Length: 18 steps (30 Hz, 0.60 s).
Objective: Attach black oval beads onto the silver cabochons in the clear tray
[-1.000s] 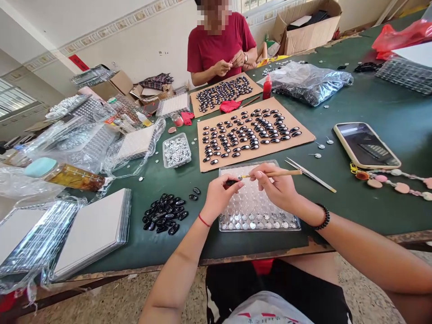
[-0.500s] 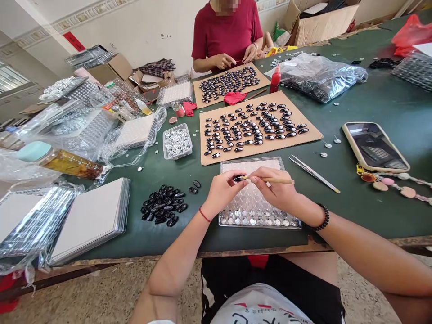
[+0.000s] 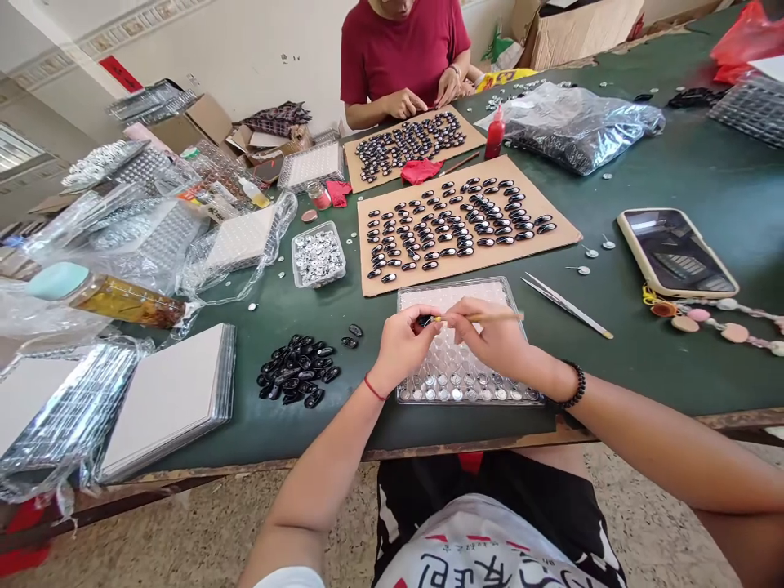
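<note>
Not much free room around the hands. The left hand (image 3: 401,349) and right hand (image 3: 496,339) are held just above a clear plastic tray (image 3: 511,294), which sits near the front edge of the green table (image 3: 674,359). A strip of bare table is left between the tray and that edge. To the left of the left hand, a pile of black oval pieces (image 3: 297,380) is spread out, and further left a stack of white sheets (image 3: 168,396) is laid close to the table edge. Just beyond the hands, a cardboard sheet (image 3: 551,237) covered with rows of black pieces is placed. Tweezers (image 3: 567,306) are lying just right of the right hand, and a phone (image 3: 677,253) is found further right, well apart.

Both forearms are brought in from the near edge, wrists raised, fingertips meeting over the far half of the tray. A small black piece (image 3: 424,320) is pinched in the left hand's fingertips. A thin wooden stick (image 3: 490,317) is gripped by the right hand, its tip touched to the piece. A red string is worn on the left wrist, a dark bead bracelet on the right.

Writing on the white shirt at the bottom can't be read properly. Across the table, a person in a red shirt (image 3: 404,49) is seen at another cardboard sheet.
</note>
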### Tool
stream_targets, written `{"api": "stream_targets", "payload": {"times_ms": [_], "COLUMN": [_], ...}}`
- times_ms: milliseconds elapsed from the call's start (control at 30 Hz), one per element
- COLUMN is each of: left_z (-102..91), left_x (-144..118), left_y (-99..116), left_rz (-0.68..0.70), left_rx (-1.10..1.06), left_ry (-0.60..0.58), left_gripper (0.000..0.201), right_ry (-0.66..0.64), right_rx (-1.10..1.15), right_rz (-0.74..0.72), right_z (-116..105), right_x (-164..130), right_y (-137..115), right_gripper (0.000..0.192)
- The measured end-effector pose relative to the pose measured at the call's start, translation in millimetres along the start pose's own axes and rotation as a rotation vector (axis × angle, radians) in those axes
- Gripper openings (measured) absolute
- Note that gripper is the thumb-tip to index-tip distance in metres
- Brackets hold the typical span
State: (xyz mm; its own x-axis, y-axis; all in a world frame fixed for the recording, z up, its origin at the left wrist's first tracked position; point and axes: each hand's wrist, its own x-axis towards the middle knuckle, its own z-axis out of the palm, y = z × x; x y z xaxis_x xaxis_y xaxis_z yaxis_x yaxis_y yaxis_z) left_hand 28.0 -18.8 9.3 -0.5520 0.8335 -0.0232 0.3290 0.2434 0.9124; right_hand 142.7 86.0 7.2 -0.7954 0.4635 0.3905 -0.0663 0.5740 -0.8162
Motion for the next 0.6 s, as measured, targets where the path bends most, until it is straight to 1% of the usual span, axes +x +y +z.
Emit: {"api": "stream_targets", "payload": {"times_ms": [100, 133, 200, 233, 300, 400, 467, 533, 600], "left_z": [1.7, 2.0, 2.2, 2.1, 1.4, -1.3, -5.3, -11.1, -16.8], "left_x": [1.9, 2.7, 4.3, 5.0, 6.0, 7.7, 12.2, 23.4, 44.4], "left_y": [-0.4, -0.1, 0.7, 1.3, 2.2, 2.8, 3.0, 4.6, 9.2], "left_rz": [-0.037, -0.059, -0.113, -0.139, -0.181, -0.21, -0.214, -0.187, -0.126], "left_rx": [-0.1, -0.135, -0.212, -0.253, -0.328, -0.378, -0.369, -0.368, -0.39], "left_ry": [-0.052, -0.066, -0.085, -0.089, -0.096, -0.098, -0.068, -0.009, 0.047], "left_gripper": [0.02, 0.022, 0.025, 0.027, 0.031, 0.036, 0.035, 0.031, 0.025], "right_ry": [-0.035, -0.047, -0.045, -0.026, 0.014, 0.041, 0.043, 0.032, 0.021], "right_rx": [0.49, 0.653, 0.908, 0.987, 1.067, 1.089, 1.088, 1.091, 1.106], "right_rz": [0.374, 0.468, 0.573, 0.593, 0.592, 0.57, 0.561, 0.563, 0.567], "right_z": [-2.1, -3.2, -5.5, -6.5, -8.2, -9.0, -8.3, -7.1, -6.1], "right_x": [9.4, 12.3, 16.2, 17.3, 18.0, 17.6, 17.5, 17.6, 17.7], "right_y": [3.6, 5.5, 8.9, 10.0, 10.1, 6.9, 4.2, 1.8, -0.7], "right_gripper": [0.031, 0.033, 0.032, 0.031, 0.029, 0.029, 0.03, 0.03, 0.031]}}
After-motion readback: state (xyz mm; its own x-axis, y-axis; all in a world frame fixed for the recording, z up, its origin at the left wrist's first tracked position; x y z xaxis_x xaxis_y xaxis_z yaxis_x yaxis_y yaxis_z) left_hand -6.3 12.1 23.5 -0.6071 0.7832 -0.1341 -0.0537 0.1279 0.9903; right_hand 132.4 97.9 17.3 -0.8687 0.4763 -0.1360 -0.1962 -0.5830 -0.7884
